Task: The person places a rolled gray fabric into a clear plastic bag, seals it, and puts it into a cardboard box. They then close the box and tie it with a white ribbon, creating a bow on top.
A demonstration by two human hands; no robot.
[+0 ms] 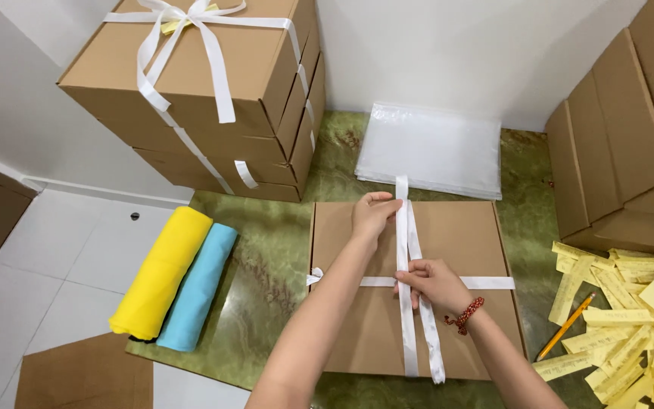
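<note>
A flat brown cardboard box point(357, 318) lies on the green marble-patterned table point(266, 280). White ribbon point(406, 333) runs along its length in two strands and crosses a sideways strand point(490, 282). My left hand point(372, 216) pinches the ribbon near the box's far edge. At the point where the strands cross, my right hand point(433, 284), with a red beaded bracelet on its wrist, grips the ribbon.
A stack of ribbon-tied brown boxes point(206, 83) stands at the back left. Clear plastic bags point(433, 148) lie behind the flat box. Yellow point(162, 273) and blue point(198, 288) cloth rolls lie left. Folded cartons point(622, 144), yellow paper slips point(630, 318) and a pencil point(566, 327) are on the right.
</note>
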